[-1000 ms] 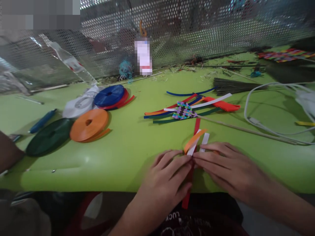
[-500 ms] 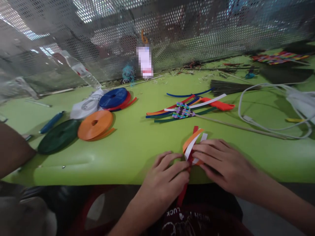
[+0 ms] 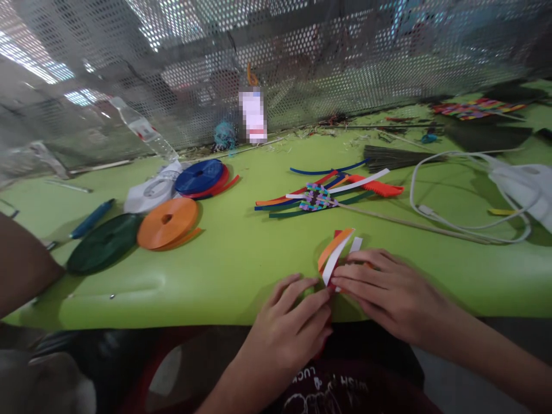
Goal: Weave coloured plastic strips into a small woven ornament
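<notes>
At the near edge of the green table (image 3: 224, 259) both my hands work a small bundle of coloured strips (image 3: 338, 250), orange, white and red. My left hand (image 3: 291, 328) has its fingers curled, pinching the bundle's lower end from the left. My right hand (image 3: 388, 293) lies over the strips from the right, fingers pressed together on them. The strips' upper ends fan out beyond my fingertips. Further back lies a small woven piece (image 3: 318, 196) with long loose strips sticking out both sides.
Rolls of strip sit at the left: orange (image 3: 168, 222), dark green (image 3: 103, 250), blue over red (image 3: 199, 175) and white (image 3: 150, 192). A plastic bottle (image 3: 142, 133) leans on the perforated metal wall. White cable (image 3: 452, 224) loops at right. Another person's arm (image 3: 21, 264) rests at the left edge.
The strip bundle has been drawn nearer the table edge and less of the red strip shows. My hands stay closed on it. The camera has shifted slightly.
</notes>
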`<state>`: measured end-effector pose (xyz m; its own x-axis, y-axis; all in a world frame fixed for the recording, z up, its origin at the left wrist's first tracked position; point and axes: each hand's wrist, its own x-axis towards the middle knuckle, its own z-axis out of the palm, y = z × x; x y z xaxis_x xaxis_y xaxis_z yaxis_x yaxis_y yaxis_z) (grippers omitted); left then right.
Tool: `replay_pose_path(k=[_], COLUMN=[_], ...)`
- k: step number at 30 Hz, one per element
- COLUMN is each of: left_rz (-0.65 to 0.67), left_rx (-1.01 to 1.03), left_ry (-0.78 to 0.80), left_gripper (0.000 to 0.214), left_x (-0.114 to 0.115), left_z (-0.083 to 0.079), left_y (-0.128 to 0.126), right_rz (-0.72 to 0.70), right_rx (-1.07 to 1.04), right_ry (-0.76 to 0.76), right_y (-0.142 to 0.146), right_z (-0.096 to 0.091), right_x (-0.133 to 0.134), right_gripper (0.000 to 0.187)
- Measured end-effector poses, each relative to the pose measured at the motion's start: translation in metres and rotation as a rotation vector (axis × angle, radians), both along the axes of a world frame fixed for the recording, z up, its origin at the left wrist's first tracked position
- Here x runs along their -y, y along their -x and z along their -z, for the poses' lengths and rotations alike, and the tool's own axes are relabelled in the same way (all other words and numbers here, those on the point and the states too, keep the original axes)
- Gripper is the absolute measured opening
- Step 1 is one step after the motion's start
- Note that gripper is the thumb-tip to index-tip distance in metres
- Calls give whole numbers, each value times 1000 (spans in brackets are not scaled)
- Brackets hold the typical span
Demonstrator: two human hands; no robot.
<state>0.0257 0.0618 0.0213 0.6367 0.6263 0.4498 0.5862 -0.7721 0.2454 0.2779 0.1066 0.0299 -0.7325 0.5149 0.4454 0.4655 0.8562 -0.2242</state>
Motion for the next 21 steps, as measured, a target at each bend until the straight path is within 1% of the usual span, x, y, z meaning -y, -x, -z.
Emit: replay_pose_path(k=[2,4,8,12,17,21], left_rz=[-8,-2,41,64,62,61], left_rx=[3,-2,1,25,-2,-33], left_ry=[-13,-13,6,28,6,18], left_gripper=[18,18,16,18,25,24], left_x=[2,1,-7,-9,-10,-13], left_z=[2,-1,-8,-8,-2,-3], left_y=[1,1,-1,-4,-6,-6], right_rz=[-29,-37,22,61,68,136], right_rx=[-6,-19,-64,-115,-115,-72], right_ry=[14,33,32,47,-43,-84], right_y=[-1,-2,-2,0,2,4], right_z=[-1,-2,-5,-5,-1,-1], right_x=[0,0,0,0,3,8], right_gripper=[33,33,29,20,20,19])
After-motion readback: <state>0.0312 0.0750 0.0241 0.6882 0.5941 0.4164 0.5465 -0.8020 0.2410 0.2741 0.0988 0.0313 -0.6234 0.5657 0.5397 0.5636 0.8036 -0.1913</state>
